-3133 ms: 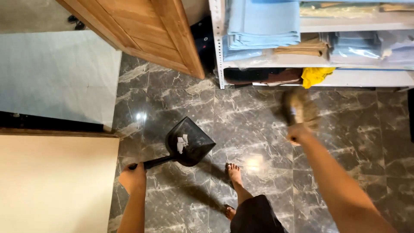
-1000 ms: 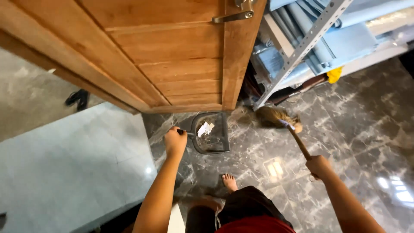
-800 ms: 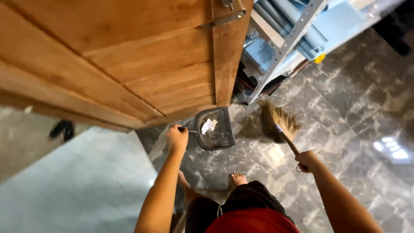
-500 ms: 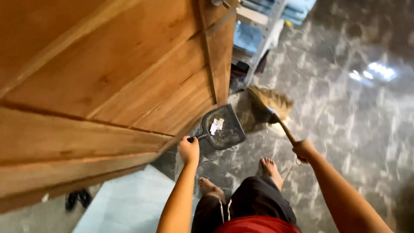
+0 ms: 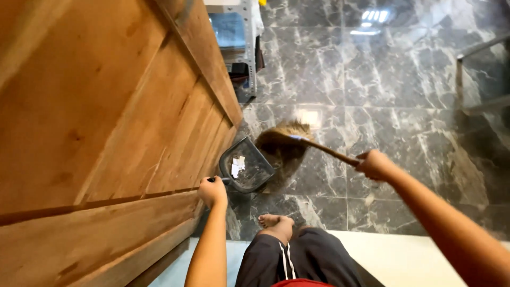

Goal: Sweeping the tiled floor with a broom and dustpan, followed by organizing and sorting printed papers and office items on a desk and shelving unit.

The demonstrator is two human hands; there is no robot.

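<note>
My left hand grips the short handle of a black dustpan that rests on the dark marble floor beside the wooden door. White paper scraps and dust lie in the pan. My right hand holds the wooden handle of a straw broom. The broom's bristles lie at the open mouth of the dustpan, touching the floor. My bare foot stands just behind the pan.
A large wooden door fills the left side, close to my left arm. A metal shelf rack with blue packs stands behind the door's edge. Grey marble floor stretches to the right; a pale step lies below.
The view has swung round, with the door now filling the left. The broom head has swept in to the dustpan's mouth. Both hands keep their grips.
</note>
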